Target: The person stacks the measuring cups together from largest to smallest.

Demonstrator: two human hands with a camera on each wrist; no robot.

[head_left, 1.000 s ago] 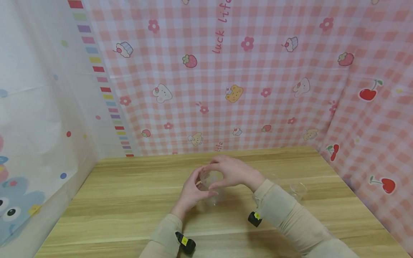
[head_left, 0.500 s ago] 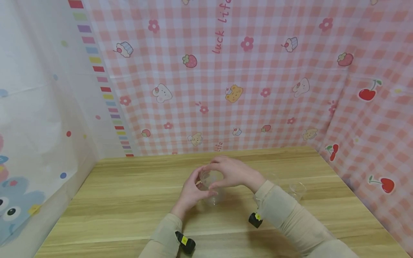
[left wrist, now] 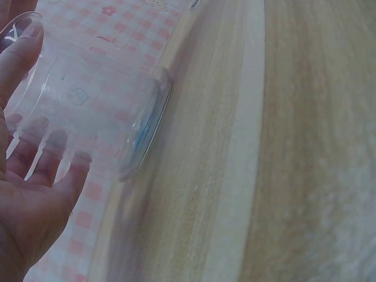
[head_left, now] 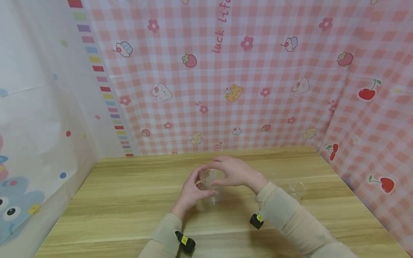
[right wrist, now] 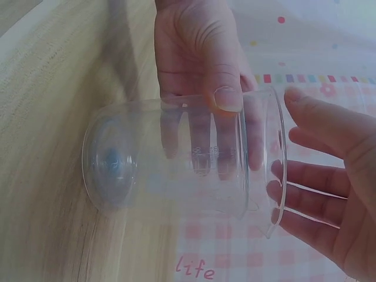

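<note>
Nested clear beakers stand upright on the table between my hands. In the right wrist view, two rims with spouts show on the beakers, one a little beyond the other, with printed graduations on the wall and a bluish patch at the base. My left hand grips the outer wall, thumb on the near side and fingers behind. My right hand arches over the top. Its fingertips lie right at the upper rim, while its thumb stands just off that rim, loosely spread from the fingers.
Another clear vessel stands to the right, beside my right sleeve. A faint clear rim shows behind that forearm. The wooden table ends at a pink checked cloth at the back.
My right thumb has drawn back from the beaker's rim, rightward, so more of the rim shows; the right wrist has shifted slightly right. The left hand and the beakers stay in place.
</note>
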